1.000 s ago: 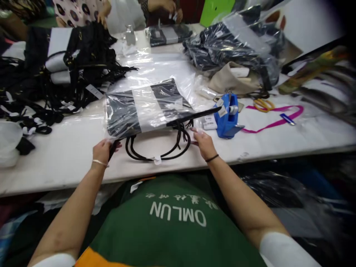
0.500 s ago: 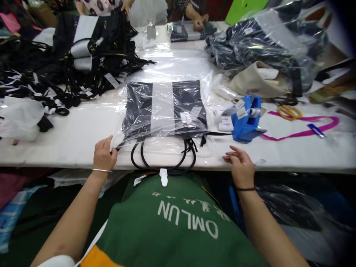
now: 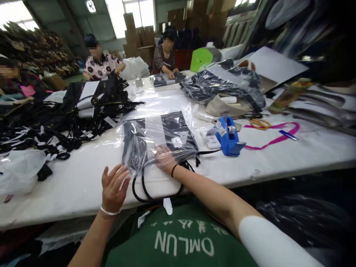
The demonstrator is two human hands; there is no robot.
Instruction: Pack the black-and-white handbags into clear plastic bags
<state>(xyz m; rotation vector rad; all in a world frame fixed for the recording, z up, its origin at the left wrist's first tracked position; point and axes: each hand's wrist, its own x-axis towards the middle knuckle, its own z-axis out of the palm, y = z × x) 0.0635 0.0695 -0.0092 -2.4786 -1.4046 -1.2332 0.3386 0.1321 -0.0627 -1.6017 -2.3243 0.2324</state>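
A black bag (image 3: 174,128) with a pale band across its middle lies on the white table (image 3: 91,193), inside a clear plastic sleeve. Its black cord handles (image 3: 144,189) stick out towards the table's front edge. My left hand (image 3: 114,187) is raised at the sleeve's near left corner, fingers apart; whether it touches the plastic is unclear. My right hand (image 3: 166,159) reaches under the clear film at the sleeve's near edge, over the pale band, with its fingers stretched out and partly blurred.
A blue tape dispenser (image 3: 228,139) stands right of the bag, near yellow scissors (image 3: 260,124) and a pink strap (image 3: 256,147). Black bags (image 3: 108,100) are heaped at the left, plastic-wrapped ones (image 3: 222,83) at the back right. Several people sit beyond the table.
My right hand has moved left from the table's front edge onto the bag. My left hand has opened and lifted from the sleeve's corner. The view has tilted up, showing more of the room.
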